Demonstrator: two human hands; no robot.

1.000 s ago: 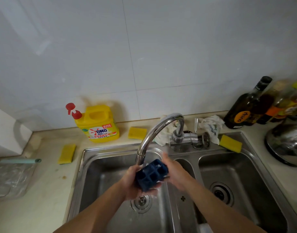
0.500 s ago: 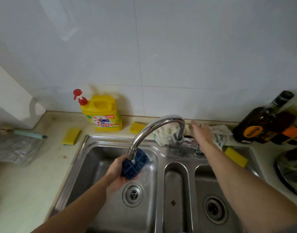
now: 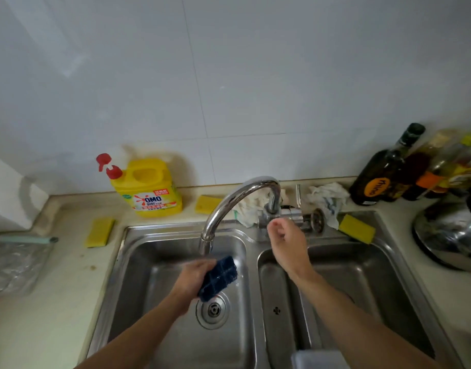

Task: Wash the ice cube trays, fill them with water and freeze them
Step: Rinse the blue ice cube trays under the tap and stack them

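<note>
**A:** Where was the ice cube tray (image 3: pixel 218 278) relative to the faucet (image 3: pixel 237 202)?

**B:** Just below the spout's mouth, over the left basin of the sink (image 3: pixel 173 265). It was dark blue, tilted, with its square compartments facing up and toward the right. The basin's drain (image 3: pixel 213 309) sat right beneath it.

**A:** And who had it?

**B:** The left hand (image 3: pixel 192 279). Its grip was clamped on the tray's left edge, fingers wrapped round it. The hand looked a little blurred.

**A:** The other hand?

**B:** The right hand (image 3: pixel 287 239) was up near the base of the faucet, just in front of the metal valve body (image 3: pixel 293 215). Its fingers were loosely curled and apart, clasping nothing. I could not tell whether the fingertips touched the valve.

**A:** Was water running from the faucet?

**B:** I could not tell.

**A:** What else stood around the faucet?

**B:** Behind it, a crumpled white cloth (image 3: pixel 327 198) on the counter (image 3: pixel 69 275). To its left, against the tiled wall, a yellow OMO detergent jug (image 3: pixel 146 189) with a red pump. One yellow sponge (image 3: pixel 206 204) lay between jug and faucet, another (image 3: pixel 99 232) further left beside the sink's corner, and a third (image 3: pixel 356 231) to the right of the faucet on the sink's rim.

**A:** Farther right of the faucet?

**B:** A dark bottle (image 3: pixel 383 171) with an orange label, other bottles crowded behind it, and a shiny metal pot lid (image 3: pixel 447 235) at the counter's edge.
</note>
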